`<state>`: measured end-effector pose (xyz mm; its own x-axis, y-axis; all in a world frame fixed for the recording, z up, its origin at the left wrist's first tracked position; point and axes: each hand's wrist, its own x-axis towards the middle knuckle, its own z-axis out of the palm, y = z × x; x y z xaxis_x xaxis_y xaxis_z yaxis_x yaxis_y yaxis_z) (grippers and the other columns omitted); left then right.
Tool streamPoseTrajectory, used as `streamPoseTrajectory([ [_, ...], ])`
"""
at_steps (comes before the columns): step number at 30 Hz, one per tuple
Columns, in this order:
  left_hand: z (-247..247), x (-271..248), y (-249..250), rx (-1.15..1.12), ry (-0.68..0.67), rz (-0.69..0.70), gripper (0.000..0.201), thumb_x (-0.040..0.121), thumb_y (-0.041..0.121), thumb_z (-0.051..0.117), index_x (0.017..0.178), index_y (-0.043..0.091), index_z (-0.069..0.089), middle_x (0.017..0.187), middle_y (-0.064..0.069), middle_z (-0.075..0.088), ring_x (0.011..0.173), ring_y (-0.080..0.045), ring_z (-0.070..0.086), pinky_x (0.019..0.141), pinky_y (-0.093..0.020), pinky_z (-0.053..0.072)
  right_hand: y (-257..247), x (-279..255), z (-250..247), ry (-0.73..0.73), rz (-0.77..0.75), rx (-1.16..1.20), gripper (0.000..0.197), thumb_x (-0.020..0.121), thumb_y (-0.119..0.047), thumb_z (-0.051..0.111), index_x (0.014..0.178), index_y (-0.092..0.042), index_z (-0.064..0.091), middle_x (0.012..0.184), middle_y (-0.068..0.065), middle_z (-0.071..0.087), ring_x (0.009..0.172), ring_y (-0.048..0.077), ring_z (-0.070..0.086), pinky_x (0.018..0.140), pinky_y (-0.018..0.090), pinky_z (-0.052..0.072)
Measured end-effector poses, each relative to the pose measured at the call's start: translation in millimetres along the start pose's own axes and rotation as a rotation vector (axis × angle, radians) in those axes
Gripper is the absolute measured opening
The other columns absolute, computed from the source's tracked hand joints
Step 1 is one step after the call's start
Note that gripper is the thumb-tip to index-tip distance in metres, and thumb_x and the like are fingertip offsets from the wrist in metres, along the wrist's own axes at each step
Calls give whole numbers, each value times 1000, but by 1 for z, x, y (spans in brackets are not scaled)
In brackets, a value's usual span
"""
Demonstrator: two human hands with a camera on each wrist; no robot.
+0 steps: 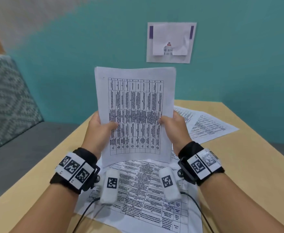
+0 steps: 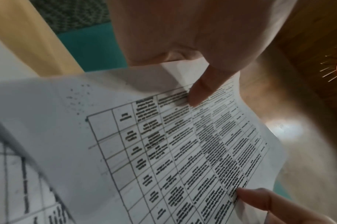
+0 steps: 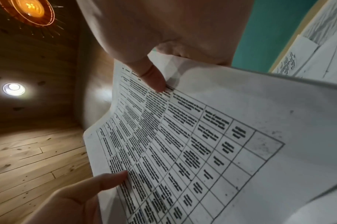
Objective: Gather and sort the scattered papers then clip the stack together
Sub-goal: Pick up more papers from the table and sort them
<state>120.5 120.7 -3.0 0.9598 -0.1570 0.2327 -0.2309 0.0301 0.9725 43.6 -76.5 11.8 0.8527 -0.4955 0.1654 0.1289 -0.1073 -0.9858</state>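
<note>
I hold a stack of white papers [image 1: 136, 115] upright above the table, its top sheet printed with a dense table. My left hand [image 1: 102, 130] grips the stack's left edge, thumb on the front. My right hand [image 1: 169, 125] grips the right edge the same way. The left wrist view shows the printed sheet [image 2: 182, 151] pinched under my left thumb [image 2: 200, 92], and the right wrist view shows the same sheet [image 3: 202, 144] under my right thumb [image 3: 154, 78]. More printed sheets lie flat on the table: one below my wrists [image 1: 146, 190] and others at the right [image 1: 208, 126]. No clip is in view.
The light wooden table [image 1: 249, 165] stands against a teal wall [image 1: 87, 47] with a paper notice [image 1: 171, 42] stuck on it. A grey sofa [image 1: 20, 148] with a patterned cushion [image 1: 8, 101] is at the left. Cables [image 1: 85, 214] trail from my wrist cameras.
</note>
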Motion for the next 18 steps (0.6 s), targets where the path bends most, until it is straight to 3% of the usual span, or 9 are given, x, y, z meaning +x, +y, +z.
streamPoseTrajectory([
  [4,-7,12,-8,-36,67,-11,45,96,-9,60,132,18,61,123,-1,75,114,-23,72,100,-46,56,-8,10,-12,0,6,-38,28,94,-19,55,122,-16,60,112,-1,67,99,17,64,88,36,51],
  [7,-22,23,-15,-140,193,-83,46,95,-12,59,135,12,60,119,-3,74,109,-21,71,103,-46,54,-19,17,-42,102,60,-18,27,97,-26,55,121,-13,62,104,2,68,91,19,63,79,37,51],
  [9,-32,30,-23,-220,265,-191,51,94,-12,61,139,12,57,127,-4,68,121,-26,64,113,-50,44,-18,17,-62,110,144,-24,29,96,-27,59,119,-11,65,103,3,68,90,20,64,78,38,53],
  [11,-39,39,-36,-267,316,-345,59,93,-7,64,147,11,51,148,-9,55,140,-32,46,120,-58,31,-12,17,-73,45,283,-96,26,95,-27,62,114,-11,69,105,5,68,90,23,65,79,39,55],
  [13,-42,41,-45,-287,325,-483,63,92,-1,66,150,11,47,163,-10,40,148,-39,34,118,-68,27,-6,15,-78,-19,406,-344,22,94,-26,66,108,-9,68,107,9,66,87,23,63,75,37,56],
  [15,-45,43,-54,-300,326,-552,69,93,2,67,156,8,40,165,-15,37,147,-46,37,113,-71,33,-7,12,-79,-77,480,-724,26,92,-29,70,101,-6,63,106,11,64,79,21,60,63,30,53],
  [17,-45,44,-59,-289,315,-560,65,96,4,65,155,2,39,161,-21,43,144,-45,45,113,-59,42,-17,1,-73,-197,572,-1035,34,95,-36,66,103,-5,56,95,8,59,67,17,53,56,25,44],
  [18,-45,45,-61,-278,326,-560,61,97,6,65,154,1,42,158,-22,46,142,-42,49,112,-54,43,-21,-4,-68,-266,656,-1088,39,97,-40,62,112,-4,54,86,6,55,64,15,49,55,24,40],
])
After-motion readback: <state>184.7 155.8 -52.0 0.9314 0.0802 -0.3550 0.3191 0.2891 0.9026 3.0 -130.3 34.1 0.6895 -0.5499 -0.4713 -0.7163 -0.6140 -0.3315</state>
